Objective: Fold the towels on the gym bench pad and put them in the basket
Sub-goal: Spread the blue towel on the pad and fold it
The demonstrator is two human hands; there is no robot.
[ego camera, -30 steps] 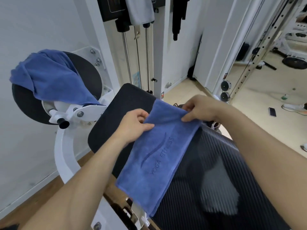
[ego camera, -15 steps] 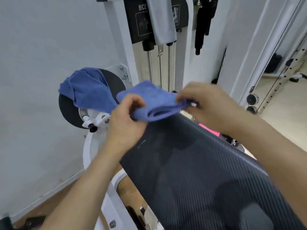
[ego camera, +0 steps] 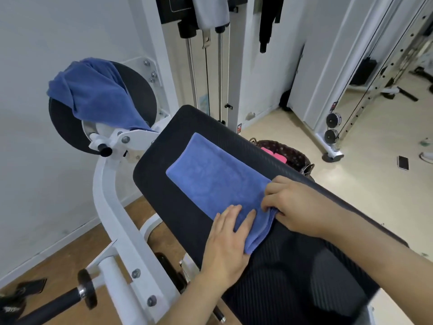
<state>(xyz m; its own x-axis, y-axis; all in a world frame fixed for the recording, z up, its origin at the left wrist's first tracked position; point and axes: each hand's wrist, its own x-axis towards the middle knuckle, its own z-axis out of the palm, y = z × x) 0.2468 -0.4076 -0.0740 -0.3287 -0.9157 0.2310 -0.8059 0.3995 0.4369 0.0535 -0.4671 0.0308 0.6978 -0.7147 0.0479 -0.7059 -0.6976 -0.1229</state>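
Note:
A blue towel (ego camera: 215,181) lies folded flat on the black bench pad (ego camera: 164,160). My left hand (ego camera: 228,240) rests on the towel's near end with straight fingers pressing it down. My right hand (ego camera: 297,205) sits at the near right corner, its fingers curled and pinching the towel's edge. A second blue towel (ego camera: 93,92) hangs crumpled over the black round disc of the machine at the left. The dark woven basket (ego camera: 297,156) stands on the floor beyond the pad's right side, with something pink (ego camera: 273,154) inside.
The white machine frame (ego camera: 105,184) curves down at the left, with a black handle bar (ego camera: 54,303) near the floor. Weight-stack rods (ego camera: 206,66) rise behind the pad. A phone (ego camera: 403,162) lies on the floor at the right.
The towel was held up bunched between both hands; now it lies spread flat on the pad, and both hands have come down to its near end.

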